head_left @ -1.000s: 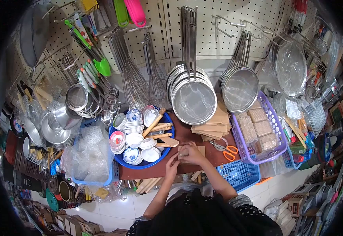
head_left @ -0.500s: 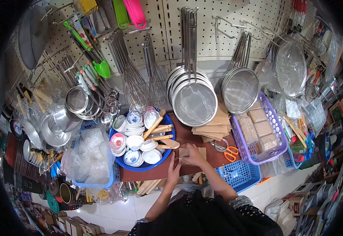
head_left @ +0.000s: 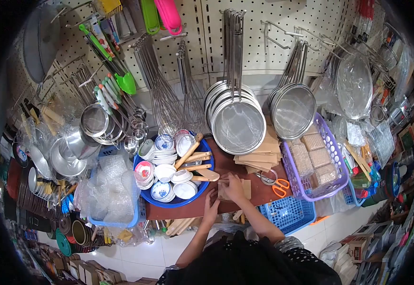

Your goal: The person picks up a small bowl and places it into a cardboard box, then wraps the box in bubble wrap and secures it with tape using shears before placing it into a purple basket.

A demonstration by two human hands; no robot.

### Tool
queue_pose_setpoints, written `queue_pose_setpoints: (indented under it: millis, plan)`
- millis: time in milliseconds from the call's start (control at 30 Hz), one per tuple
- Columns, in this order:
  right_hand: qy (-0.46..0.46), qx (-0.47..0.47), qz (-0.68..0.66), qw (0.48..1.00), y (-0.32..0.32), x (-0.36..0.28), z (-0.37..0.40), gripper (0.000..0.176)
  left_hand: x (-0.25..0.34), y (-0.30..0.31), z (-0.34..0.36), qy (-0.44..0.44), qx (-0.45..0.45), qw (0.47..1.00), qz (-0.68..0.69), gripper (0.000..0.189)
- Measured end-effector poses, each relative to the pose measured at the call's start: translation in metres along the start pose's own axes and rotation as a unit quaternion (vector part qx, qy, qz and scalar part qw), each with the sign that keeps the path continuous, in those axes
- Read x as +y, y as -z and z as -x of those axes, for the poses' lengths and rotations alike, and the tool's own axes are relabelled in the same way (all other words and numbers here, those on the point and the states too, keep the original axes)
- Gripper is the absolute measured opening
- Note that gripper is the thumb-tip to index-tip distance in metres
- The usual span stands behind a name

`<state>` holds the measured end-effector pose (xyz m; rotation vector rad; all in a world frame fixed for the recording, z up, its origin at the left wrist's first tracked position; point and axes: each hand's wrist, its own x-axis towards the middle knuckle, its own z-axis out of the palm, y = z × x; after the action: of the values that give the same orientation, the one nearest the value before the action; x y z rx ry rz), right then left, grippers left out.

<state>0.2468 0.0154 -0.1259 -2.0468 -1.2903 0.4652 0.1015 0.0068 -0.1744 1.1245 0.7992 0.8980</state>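
A small flat piece of brown cardboard [head_left: 247,188] lies at the front of the reddish-brown table [head_left: 202,210]. My right hand [head_left: 234,190] is on top of it, its fingers bent and pinching at its left part. At the cardboard's left edge is my left hand [head_left: 211,205], with the fingers stretched forward and the thumb near the edge. Just left of both hands stands a blue basin [head_left: 169,204] of small bowls, and the wooden spatula [head_left: 210,175] sticks out over its rim. To the right lie scissors [head_left: 280,188] with orange handles.
Stacked brown cardboard sheets [head_left: 259,159] lie behind the hands. A purple basket [head_left: 306,194] with wrapped blocks and a blue basket [head_left: 287,213] stand right. A light-blue bin [head_left: 138,211] of bubble wrap is left. Large strainers [head_left: 239,128] hang above the table's back.
The whole view has shifted slightly, with the scene a little further right. My right hand's fingers have moved slightly on the cardboard; both hands stay at it.
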Motion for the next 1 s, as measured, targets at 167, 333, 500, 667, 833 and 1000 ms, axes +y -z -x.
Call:
queue_pose_setpoints:
  millis: [167, 333, 500, 667, 833, 1000]
  plan:
    - [0.007, 0.010, 0.024, 1.000, -0.015, 0.016, -0.007, 0.034, 0.011, -0.004, 0.003, 0.026, 0.010, 0.999, -0.018, 0.046]
    - [0.046, -0.095, -0.022, 0.994, 0.014, 0.010, -0.004, 0.043, 0.014, -0.006, 0.003, 0.015, 0.005, 0.999, -0.030, 0.048]
    - [0.120, -0.132, -0.023, 0.984, 0.021, 0.017, -0.003, 0.053, 0.013, -0.007, 0.004, 0.030, 0.016, 0.999, -0.017, 0.048]
    - [0.112, -0.157, -0.017, 0.981, 0.037, 0.008, -0.001, 0.059, 0.007, -0.007, 0.004, 0.026, 0.024, 0.999, -0.016, 0.048]
    - [0.038, -0.122, 0.008, 0.992, 0.017, 0.015, -0.007, 0.049, 0.000, -0.006, 0.004, 0.029, 0.030, 0.999, -0.018, 0.047]
    - [0.015, -0.095, -0.066, 0.993, 0.003, 0.020, -0.015, 0.037, -0.003, -0.008, 0.006, 0.012, 0.039, 0.999, 0.005, 0.046]
